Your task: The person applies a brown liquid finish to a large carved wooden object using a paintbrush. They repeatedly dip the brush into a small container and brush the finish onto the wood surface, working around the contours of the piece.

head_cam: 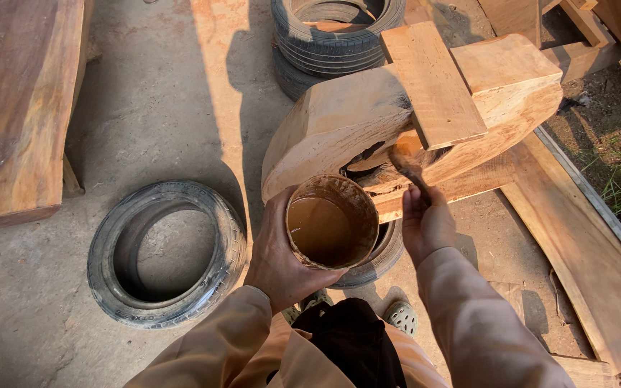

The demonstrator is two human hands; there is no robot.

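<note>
Wood slab (pixel 332 122) at 12 o'clock: raw, pale, matt, rough at the hollow. Cup (pixel 332 221) in my left hand (pixel 278 259): stained, holding glossy brown liquid. Brush (pixel 407 167) bristles wet. Tyre (pixel 167 253) at 9 o'clock: dull, dusty rubber. Floor (pixel 145 108): rough concrete.

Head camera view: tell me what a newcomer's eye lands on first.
At centre, the left hand holds a cup of brown liquid, while the right hand presses a brush into a hollow of the big pale wooden slab piece. A tyre lies on the concrete at lower left.
</note>
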